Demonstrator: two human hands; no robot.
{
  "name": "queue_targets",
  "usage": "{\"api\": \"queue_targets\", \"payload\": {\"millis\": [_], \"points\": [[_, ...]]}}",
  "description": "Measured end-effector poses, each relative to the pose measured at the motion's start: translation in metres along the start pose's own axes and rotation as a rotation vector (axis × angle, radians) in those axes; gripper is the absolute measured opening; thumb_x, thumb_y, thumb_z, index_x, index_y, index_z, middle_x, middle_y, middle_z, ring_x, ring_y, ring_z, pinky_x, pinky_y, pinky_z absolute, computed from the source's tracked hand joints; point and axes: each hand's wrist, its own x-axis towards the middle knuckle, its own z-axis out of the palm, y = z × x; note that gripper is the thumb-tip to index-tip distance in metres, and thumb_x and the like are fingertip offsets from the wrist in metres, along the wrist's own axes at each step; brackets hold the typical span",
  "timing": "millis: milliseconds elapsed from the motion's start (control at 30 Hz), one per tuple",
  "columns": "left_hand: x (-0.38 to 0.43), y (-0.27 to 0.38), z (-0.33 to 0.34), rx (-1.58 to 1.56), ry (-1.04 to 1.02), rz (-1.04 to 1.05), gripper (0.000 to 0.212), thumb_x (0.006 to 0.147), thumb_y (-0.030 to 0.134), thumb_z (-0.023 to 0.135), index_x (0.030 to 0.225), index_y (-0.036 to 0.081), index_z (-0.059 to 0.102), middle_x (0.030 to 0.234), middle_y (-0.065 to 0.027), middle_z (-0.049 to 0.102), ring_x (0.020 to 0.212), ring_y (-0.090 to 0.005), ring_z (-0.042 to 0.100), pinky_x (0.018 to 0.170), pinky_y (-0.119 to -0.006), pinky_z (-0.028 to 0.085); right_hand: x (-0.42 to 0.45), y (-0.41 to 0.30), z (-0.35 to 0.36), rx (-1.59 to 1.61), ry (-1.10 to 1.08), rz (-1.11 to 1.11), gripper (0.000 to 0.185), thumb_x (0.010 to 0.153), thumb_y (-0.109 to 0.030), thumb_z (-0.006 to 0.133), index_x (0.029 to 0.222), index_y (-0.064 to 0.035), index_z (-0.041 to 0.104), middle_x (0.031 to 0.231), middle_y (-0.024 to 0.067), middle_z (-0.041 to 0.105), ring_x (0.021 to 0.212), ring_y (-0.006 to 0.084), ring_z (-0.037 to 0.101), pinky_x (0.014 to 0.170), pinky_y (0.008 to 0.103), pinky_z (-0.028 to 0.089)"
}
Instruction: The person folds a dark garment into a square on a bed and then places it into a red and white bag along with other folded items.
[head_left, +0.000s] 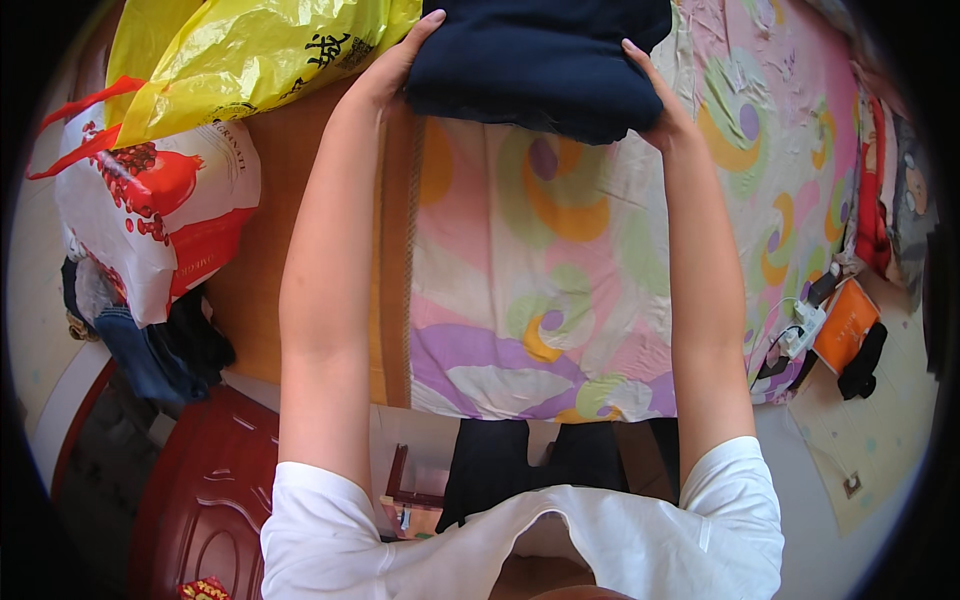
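Observation:
A folded dark navy cloth bundle (536, 71) is held between my two hands at the top of the view, over a patterned bed sheet (540, 285). My left hand (394, 64) grips its left side, the thumb along the edge. On the right side, my right hand (664, 105) holds it with the thumb on top and the other fingers mostly hidden. Close to my left hand lies a shiny yellow plastic bag (262, 60) bearing writing. The far edge of the bundle is cut off by the frame.
A white and red bag with a pomegranate print (157, 202) stands at the left, with dark clothes and jeans (150, 360) below. A red carved wooden door (217, 480) is at lower left. To the right are a white power strip (802, 328) with cables and an orange bag (847, 326).

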Motion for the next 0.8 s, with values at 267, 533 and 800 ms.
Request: {"api": "queue_targets", "payload": {"millis": [267, 533, 800], "points": [[-0.031, -0.013, 0.011, 0.033, -0.067, -0.043, 0.095, 0.078, 0.074, 0.055, 0.137, 0.001, 0.046, 0.136, -0.0141, 0.050, 0.124, -0.0206, 0.048, 0.102, -0.031, 0.038, -0.030, 0.001, -0.012, 0.049, -0.094, 0.065, 0.072, 0.082, -0.058, 0.062, 0.126, -0.0025, 0.054, 0.121, 0.0091, 0.061, 0.107, 0.0192, 0.060, 0.096, 0.0312, 0.045], [-0.193, -0.173, 0.061, -0.058, -0.040, -0.089, 0.090, 0.090, 0.064, 0.044, 0.145, -0.005, 0.027, 0.149, -0.0182, 0.031, 0.139, -0.0263, 0.028, 0.114, -0.035, 0.020, -0.152, 0.135, -0.062, 0.149, -0.069, 0.295, 0.073, 0.085, -0.051, 0.065, 0.130, 0.0042, 0.051, 0.127, 0.0139, 0.059, 0.111, 0.0203, 0.060, 0.098, 0.0297, 0.045], [-0.322, -0.296, 0.099, -0.098, 0.042, -0.106, 0.086, 0.088, 0.048, 0.058, 0.149, 0.000, 0.020, 0.151, -0.0176, 0.029, 0.141, -0.0276, 0.023, 0.115, -0.036, 0.016, -0.262, 0.268, -0.107, 0.146, -0.109, 0.333, 0.076, 0.084, -0.036, 0.069, 0.140, 0.0046, 0.036, 0.136, 0.0132, 0.049, 0.123, 0.0213, 0.048, 0.104, 0.0326, 0.038]]}}
